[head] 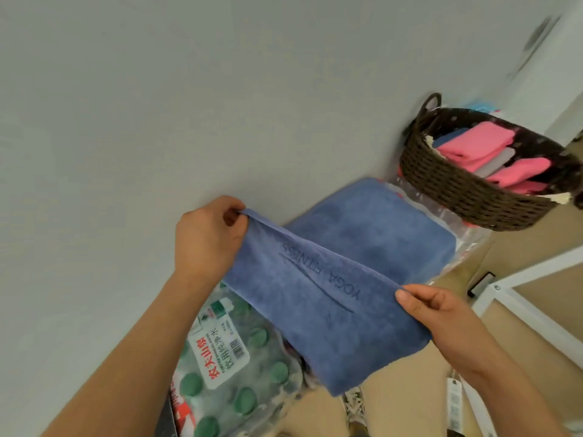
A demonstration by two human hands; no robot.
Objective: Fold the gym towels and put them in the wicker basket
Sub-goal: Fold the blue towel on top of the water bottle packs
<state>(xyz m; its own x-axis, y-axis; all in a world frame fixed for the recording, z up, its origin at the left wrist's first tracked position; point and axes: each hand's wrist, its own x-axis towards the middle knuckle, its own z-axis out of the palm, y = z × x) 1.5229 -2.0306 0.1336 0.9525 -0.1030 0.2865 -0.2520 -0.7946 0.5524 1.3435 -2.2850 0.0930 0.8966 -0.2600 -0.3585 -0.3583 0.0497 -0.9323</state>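
Holding up one blue towel (315, 310) in the air by its top edge, near the wall (157, 89) and above a pack of bottles (239, 373). Pinching the edge's far end with the left hand (208, 241), fingers curled round the cloth. Pinching its near end with the right hand (441, 316), thumb lying on top. Keeping both hands well apart, each clamped on the cloth, and pulling the edge taut between them. Hanging down in what looks like two layers. Showing soft plush, with "YOGA FITNESS" and a long curved line pressed into it, reading upside down from here.

Counting two blue towels outside the basket: the one in hand, plus one folded towel (372, 228) lying flat just behind it on clear plastic wrapping.

Counting one dark brown wicker basket (457, 190) to the right of the folded towel, showing one loop handle at its far end. Counting inside it three pink folds (473, 143), one grey fold (498, 162) and one dark blue fold (448, 137); partly hidden by the rim.

Counting at least five green caps under the pack's plastic film.

Noting one white frame (520, 279) on the right.
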